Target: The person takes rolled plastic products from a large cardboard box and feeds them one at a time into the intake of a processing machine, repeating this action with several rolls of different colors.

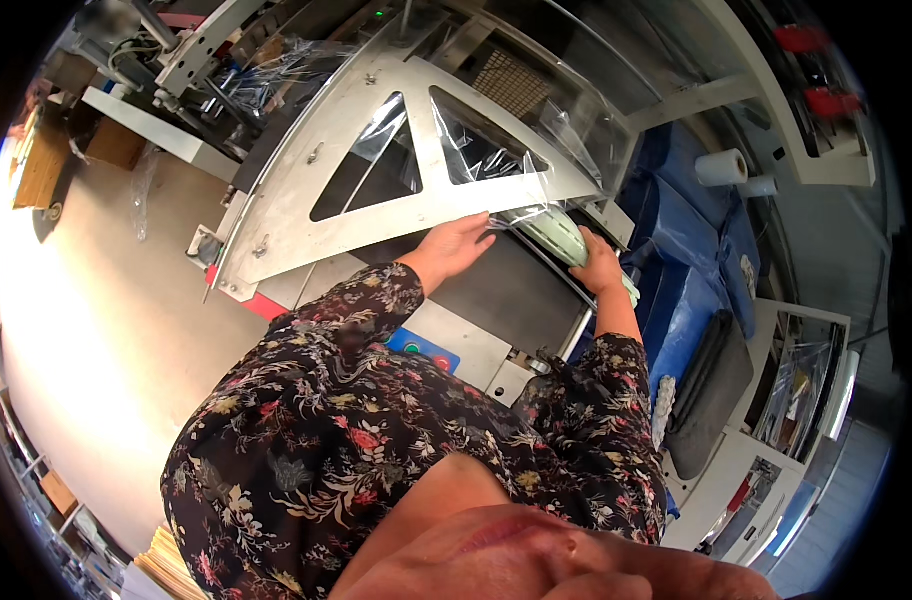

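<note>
My right hand [601, 265] grips the near right end of a pale green, long flat item [558, 236]. Its far end goes under clear plastic film [524, 208], so I cannot make out its exact kind. Left of it, my left hand [454, 247] has its fingers stretched out and the thumb apart. Those fingertips reach the film's edge, beside the lower edge of a pale metal plate [376, 222] with two triangular cut-outs. Beneath both hands is the dark flat bed [496, 290] of a wrapping machine.
A blue control panel [423, 350] with round buttons sits close to my body. Blue plastic-covered bundles [681, 260] stand at the right, with a white roll [722, 168] behind them. Crumpled clear film [296, 75] lies at the far left. Overhead, a pale machine frame [696, 105] crosses the upper right.
</note>
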